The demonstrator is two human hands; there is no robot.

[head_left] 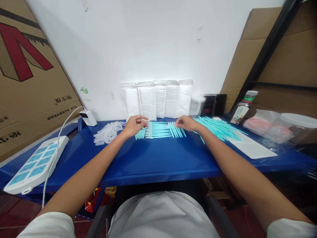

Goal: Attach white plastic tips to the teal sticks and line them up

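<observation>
On the blue table (148, 162), a row of teal plastic sticks (158, 129) lies between my two hands. My left hand (135, 125) rests at the row's left end, fingers curled in a pinch on the end of one stick. My right hand (185, 123) sits at the row's right end, fingers curled and pinching the sticks there. A larger loose heap of teal sticks (218, 127) spreads to the right of my right hand. A pile of small clear plastic caps (107, 132) lies left of my left hand.
White bubble mailers (157, 99) lean on the wall behind. A white power strip (34, 163) and charger (88, 117) sit at left. At right are a white sheet (250, 147), a bottle (244, 107), a clear jar (289, 130). Cardboard boxes stand on both sides.
</observation>
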